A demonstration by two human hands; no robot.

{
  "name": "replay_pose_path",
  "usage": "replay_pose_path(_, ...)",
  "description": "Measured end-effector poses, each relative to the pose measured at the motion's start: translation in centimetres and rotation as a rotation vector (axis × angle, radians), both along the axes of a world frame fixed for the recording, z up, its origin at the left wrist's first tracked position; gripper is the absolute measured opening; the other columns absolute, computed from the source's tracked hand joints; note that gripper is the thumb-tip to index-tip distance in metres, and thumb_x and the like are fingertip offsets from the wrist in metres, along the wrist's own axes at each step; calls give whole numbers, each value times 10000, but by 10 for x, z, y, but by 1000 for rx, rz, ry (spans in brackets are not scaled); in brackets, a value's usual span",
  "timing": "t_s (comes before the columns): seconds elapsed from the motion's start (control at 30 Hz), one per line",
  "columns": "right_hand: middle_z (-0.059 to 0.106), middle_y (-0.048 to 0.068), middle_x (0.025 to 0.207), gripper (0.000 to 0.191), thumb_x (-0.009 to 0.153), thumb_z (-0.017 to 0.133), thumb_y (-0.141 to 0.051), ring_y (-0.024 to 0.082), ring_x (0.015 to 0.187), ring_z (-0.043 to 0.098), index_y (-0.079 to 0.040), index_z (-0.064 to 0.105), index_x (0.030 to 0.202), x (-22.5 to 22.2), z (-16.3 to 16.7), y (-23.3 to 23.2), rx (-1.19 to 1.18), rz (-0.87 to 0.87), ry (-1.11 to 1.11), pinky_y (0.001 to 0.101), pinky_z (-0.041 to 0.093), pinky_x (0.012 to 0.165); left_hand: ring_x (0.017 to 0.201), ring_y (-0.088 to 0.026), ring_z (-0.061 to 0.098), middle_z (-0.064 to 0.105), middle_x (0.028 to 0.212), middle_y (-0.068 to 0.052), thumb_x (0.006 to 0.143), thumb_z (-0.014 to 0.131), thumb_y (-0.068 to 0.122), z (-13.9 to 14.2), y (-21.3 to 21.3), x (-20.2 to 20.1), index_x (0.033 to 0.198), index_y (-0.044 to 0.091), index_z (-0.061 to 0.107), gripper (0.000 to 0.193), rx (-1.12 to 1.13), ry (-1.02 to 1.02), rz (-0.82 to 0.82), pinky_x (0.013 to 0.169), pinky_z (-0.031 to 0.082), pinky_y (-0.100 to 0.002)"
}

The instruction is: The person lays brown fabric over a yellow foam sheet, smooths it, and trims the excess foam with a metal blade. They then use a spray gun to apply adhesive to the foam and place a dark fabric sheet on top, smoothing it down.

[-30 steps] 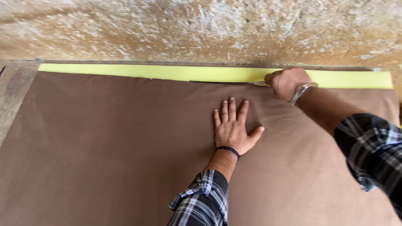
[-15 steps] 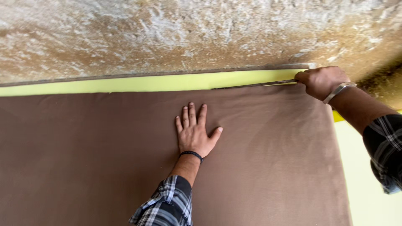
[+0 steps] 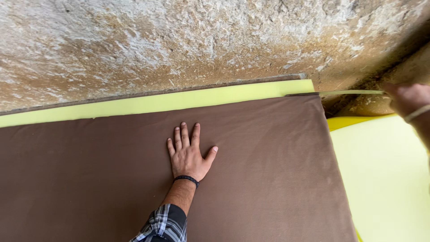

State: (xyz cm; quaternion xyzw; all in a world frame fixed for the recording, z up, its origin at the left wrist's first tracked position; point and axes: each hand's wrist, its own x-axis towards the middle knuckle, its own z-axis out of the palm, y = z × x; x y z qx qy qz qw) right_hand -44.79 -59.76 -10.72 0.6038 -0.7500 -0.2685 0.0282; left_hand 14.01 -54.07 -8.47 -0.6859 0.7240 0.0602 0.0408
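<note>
Left hand (image 3: 189,154) flat, fingers spread, palm down on the brown sheet (image 3: 89,179), roughly centre frame. Right hand (image 3: 408,99) at 3 o'clock, past the sheet's right edge, closed around the end of a thin strip (image 3: 345,92) that runs back to the sheet's top right corner. Yellow foam (image 3: 170,102) shows as a band along the sheet's 12 o'clock edge, against the rough plaster wall (image 3: 179,40). Pale yellow foam slab (image 3: 385,179) lies at 4 o'clock.
</note>
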Motion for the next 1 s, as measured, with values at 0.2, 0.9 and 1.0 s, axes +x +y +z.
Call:
replay_pose_path(0.2, 799, 30, 963, 328, 1063, 539, -308, 207, 774, 776, -317, 618, 1381, -5, 1, 2, 1, -51, -10, 362, 644, 668, 1536, -345, 76, 118, 1669, -172, 862, 535, 716, 4, -1, 2, 1600, 252, 199, 934, 11, 6, 1, 1219, 37, -576)
replay_pose_path(0.9, 760, -9, 1281, 455, 1113, 477, -199, 169, 847, 770, -415, 546, 1507, 90, -2, -39, 83, -63, -100, 247, 659, 690, 1538, -353, 91, 131, 1665, -172, 854, 584, 685, 10, -3, 3, 1590, 238, 226, 933, 17, 29, 13, 1217, 55, -581)
replay_pose_path(1.0, 757, -22, 1293, 380, 1099, 505, -256, 174, 869, 767, -385, 595, 1445, 75, -2, -32, -48, -14, -91, 271, 650, 703, 1537, -352, 92, 133, 1664, -170, 853, 586, 683, 10, -3, 4, 1588, 240, 230, 930, 11, 40, 3, 1218, 54, -584)
